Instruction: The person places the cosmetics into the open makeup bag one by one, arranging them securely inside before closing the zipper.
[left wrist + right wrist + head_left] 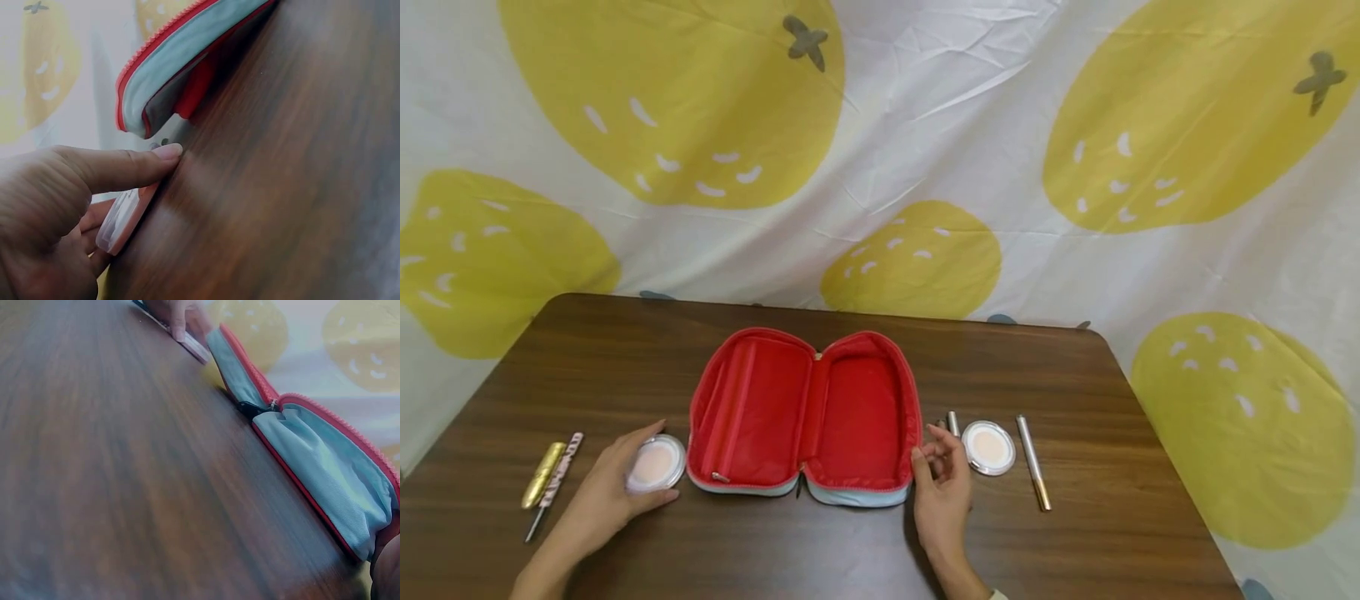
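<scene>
Pouch: the red-lined pouch (808,417) lay spread open between the two hands, its pale blue outside showing at the near edge; the right hand was at its right end, the left hand just off its left end.
Right hand: the right hand (943,483) had its thumb against the pouch's right rim, with its fingers bent; whether it pinched the fabric, I could not tell.
Left hand: the left hand (617,479) held the left compact (658,464) between thumb and fingers, on the table.
Beyond the right hand: the right compact (988,448) lay just to its right, a silver stick (953,423), partly hidden, between that compact and the fingertips, and a silver-and-gold pen (1034,462) farther right.
Beyond the left hand: a gold tube (542,475) and a patterned pen (560,471) lay side by side to its left.
Under both hands: a brown wooden table (760,546).
Past the hands: a white cloth (917,158) with yellow fruit prints hung behind the table.
</scene>
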Action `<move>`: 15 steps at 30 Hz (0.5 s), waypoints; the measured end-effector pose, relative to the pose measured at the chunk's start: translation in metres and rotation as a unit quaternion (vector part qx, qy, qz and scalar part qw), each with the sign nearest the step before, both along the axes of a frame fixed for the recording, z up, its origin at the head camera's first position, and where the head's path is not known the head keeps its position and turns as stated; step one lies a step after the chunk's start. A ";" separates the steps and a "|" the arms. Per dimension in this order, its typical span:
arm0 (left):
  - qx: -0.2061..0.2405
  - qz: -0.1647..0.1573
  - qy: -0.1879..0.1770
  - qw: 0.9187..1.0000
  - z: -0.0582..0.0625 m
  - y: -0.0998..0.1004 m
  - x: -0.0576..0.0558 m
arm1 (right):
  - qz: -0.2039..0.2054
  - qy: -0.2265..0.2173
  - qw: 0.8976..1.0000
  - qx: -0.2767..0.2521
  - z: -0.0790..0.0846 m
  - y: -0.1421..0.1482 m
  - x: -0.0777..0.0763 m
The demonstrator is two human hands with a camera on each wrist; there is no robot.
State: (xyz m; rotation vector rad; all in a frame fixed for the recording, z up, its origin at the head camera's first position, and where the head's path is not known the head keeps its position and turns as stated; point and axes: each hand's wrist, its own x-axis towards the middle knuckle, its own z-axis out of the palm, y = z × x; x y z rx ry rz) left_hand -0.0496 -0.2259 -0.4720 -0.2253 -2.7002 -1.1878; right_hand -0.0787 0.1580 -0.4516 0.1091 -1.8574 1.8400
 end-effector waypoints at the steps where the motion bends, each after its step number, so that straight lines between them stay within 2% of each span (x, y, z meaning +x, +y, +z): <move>1: 0.000 0.000 0.002 1.000 -0.001 0.000 0.000 | 0.001 0.001 1.000 -0.002 -0.004 0.001 -0.001; 7: -0.004 0.008 0.008 1.000 0.002 -0.001 0.000 | 0.004 0.004 1.000 -0.004 -0.024 0.007 -0.010; 11: -0.007 0.026 -0.006 1.000 0.005 -0.002 0.001 | 0.005 0.002 1.000 -0.002 -0.023 0.006 -0.010; 15: 0.000 0.034 -0.013 0.999 0.007 -0.002 0.004 | 0.007 0.001 1.000 0.000 -0.013 0.004 -0.005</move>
